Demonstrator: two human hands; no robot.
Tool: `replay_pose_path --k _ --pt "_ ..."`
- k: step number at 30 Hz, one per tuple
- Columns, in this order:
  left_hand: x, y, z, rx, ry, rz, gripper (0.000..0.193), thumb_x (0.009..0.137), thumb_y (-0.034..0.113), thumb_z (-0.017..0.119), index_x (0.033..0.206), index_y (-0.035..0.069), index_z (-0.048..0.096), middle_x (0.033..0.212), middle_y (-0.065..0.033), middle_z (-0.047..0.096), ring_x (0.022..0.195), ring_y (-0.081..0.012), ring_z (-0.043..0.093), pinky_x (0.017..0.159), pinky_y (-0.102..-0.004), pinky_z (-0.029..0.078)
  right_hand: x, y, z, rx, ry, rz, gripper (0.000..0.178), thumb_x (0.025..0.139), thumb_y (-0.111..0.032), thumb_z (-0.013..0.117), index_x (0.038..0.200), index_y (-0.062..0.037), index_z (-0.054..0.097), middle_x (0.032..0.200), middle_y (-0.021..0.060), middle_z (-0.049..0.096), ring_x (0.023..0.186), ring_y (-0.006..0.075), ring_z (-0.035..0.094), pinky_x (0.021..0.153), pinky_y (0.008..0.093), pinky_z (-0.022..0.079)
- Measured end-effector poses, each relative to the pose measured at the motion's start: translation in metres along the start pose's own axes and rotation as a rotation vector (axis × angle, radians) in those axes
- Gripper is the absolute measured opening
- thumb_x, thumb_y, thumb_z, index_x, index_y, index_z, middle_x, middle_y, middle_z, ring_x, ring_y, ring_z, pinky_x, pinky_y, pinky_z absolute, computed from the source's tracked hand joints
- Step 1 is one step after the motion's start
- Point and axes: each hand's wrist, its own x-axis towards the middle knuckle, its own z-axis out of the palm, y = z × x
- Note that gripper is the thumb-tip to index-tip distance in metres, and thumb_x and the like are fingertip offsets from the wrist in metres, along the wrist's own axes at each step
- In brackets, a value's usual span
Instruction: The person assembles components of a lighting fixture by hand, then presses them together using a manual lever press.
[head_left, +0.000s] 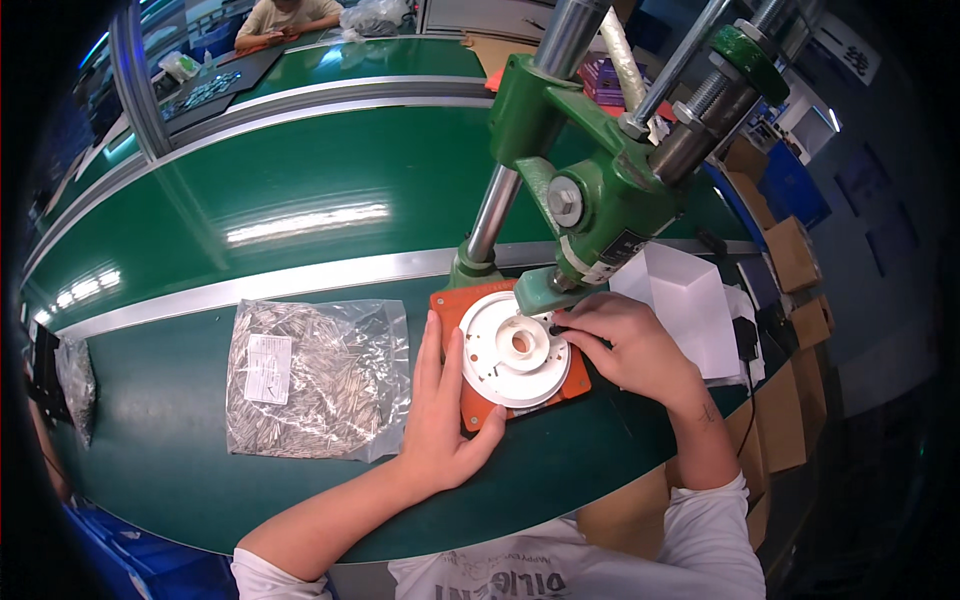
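A round white plastic disc with a raised hub and small holes lies on an orange base plate under the green hand press. My left hand rests along the left side of the plate, its fingers stretched out and its thumb apart at the near edge, touching the disc's rim. At the disc's right side, below the green press head, my right hand pinches a small black piece. The piece is partly covered by my fingers, and its exact kind cannot be made out.
A clear bag of thin metal pins lies left of my left hand. A white open box stands right of the press, with cardboard boxes beyond the bench edge. Behind runs a green conveyor belt; another person sits across it.
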Motion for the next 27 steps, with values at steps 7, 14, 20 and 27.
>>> replay_pose_path --k 7,14,20,27 --pt "0.0 0.0 -0.001 -0.01 -0.005 -0.014 0.092 0.091 0.018 0.069 0.163 -0.009 0.017 0.168 -0.0403 0.005 0.157 -0.0542 0.017 0.125 -0.0541 0.022 0.013 0.003 -0.006 -0.038 -0.128 -0.062 0.021 0.093 -0.008 0.071 0.111 0.0013 0.075 0.106 0.0199 0.073 0.101 0.0382 0.068 0.091 0.0449 0.055" --pt "0.002 0.002 0.001 0.009 -0.001 0.007 0.091 0.092 0.017 0.068 0.163 -0.009 0.017 0.169 -0.0391 0.005 0.157 -0.0539 0.017 0.125 -0.0538 0.021 0.011 0.009 -0.004 -0.036 -0.142 -0.033 0.022 0.093 -0.009 0.071 0.111 0.0019 0.074 0.109 0.0203 0.072 0.102 0.0389 0.068 0.092 0.0448 0.055" --pt "-0.003 -0.003 0.0 0.015 -0.011 0.012 0.092 0.092 0.019 0.069 0.162 -0.01 0.017 0.168 -0.0396 0.005 0.156 -0.0548 0.016 0.125 -0.0546 0.022 0.006 0.001 -0.014 -0.057 -0.097 -0.063 0.019 0.092 -0.007 0.069 0.108 0.0006 0.075 0.107 0.0204 0.073 0.1 0.0392 0.07 0.09 0.0437 0.057" --pt "-0.002 -0.003 0.004 0.07 -0.024 0.029 0.098 0.09 0.023 0.073 0.162 -0.01 0.017 0.168 -0.0408 0.004 0.157 -0.0547 0.014 0.124 -0.0562 0.024 0.062 0.012 -0.077 0.484 0.758 0.108 0.045 0.106 -0.033 0.06 0.138 -0.0013 0.063 0.117 0.0122 0.074 0.104 0.0197 0.071 0.088 0.0324 0.055"
